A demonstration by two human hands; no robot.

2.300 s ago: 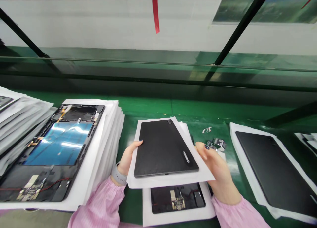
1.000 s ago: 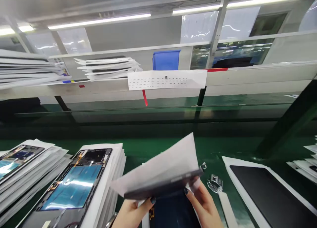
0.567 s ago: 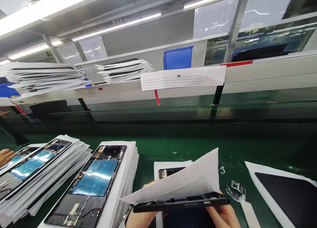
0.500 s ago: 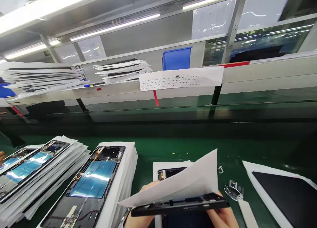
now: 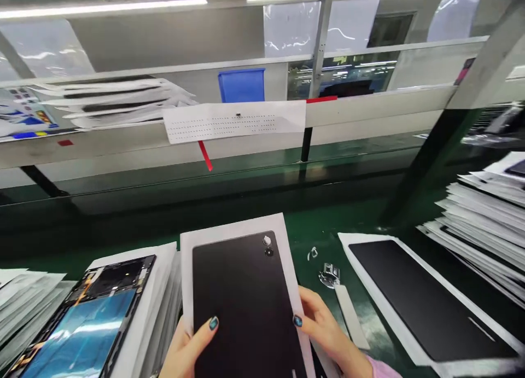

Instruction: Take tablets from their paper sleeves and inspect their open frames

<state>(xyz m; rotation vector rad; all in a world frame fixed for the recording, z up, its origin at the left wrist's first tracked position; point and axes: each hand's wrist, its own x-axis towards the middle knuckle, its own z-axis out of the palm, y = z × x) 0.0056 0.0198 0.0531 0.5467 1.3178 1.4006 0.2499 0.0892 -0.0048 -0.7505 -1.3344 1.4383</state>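
A black tablet back cover [image 5: 241, 301] with two camera openings in one corner lies against a white foam sheet [image 5: 235, 227], both held in front of me. My left hand [image 5: 188, 348] grips the lower left side, its thumb resting on the black face. On the other side, my right hand [image 5: 322, 323] is closed round the sheet's right edge, thumb at the cover's border. What lies behind the sheet, and most of the fingers, are hidden. Close to my left hand is an opened tablet [image 5: 84, 329] with a blue-filmed battery area, on top of a stack of white sheets.
Right of my hands, another black back panel [image 5: 422, 296] lies on a white sheet. A white-handled tool [image 5: 350, 315] and a small clear scrap [image 5: 312, 253] are between. Stacked sheets [image 5: 479, 219] stand far right. Above runs a shelf with a blue bin [image 5: 241, 86].
The view has turned right. Before, my hands held a dark tablet edge-on with a white sheet lifted over it; now the black cover on its sheet faces me.
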